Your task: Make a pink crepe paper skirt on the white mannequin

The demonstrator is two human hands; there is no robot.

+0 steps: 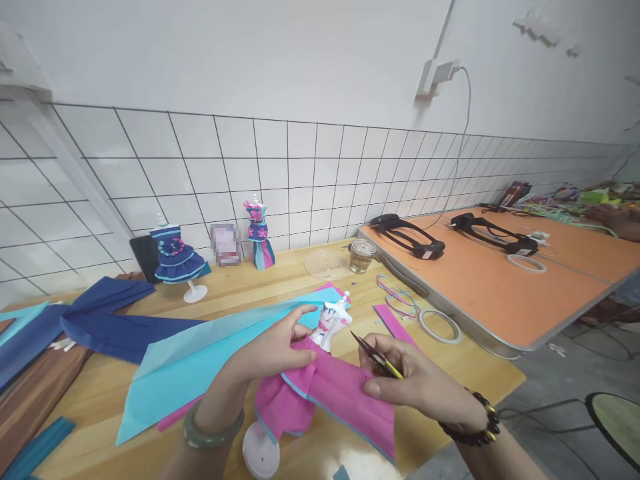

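A small white dress-form mannequin (330, 323) with pink and blue marks on its bodice leans on the wooden table, its round white base (261, 451) toward me. A pink crepe-paper skirt (285, 407) with light-blue edging hangs from its waist. My left hand (280, 347) grips the skirt's top at the waist, thumb in front. From there a blue-edged pink strip (353, 400) stretches right into my right hand (400, 370), pinched near its upper edge. The same hand also holds a slim pointed tool (373, 353) with dark tips and a yellow handle; its exact kind is unclear.
Light-blue crepe paper (200, 363) lies behind my left arm; dark-blue paper (120, 320) is farther left. Two dressed mannequins (177, 257) stand near the tiled wall. A lidded glass cup (362, 256), tape roll (440, 326) and orange table (495, 293) with black headsets are right.
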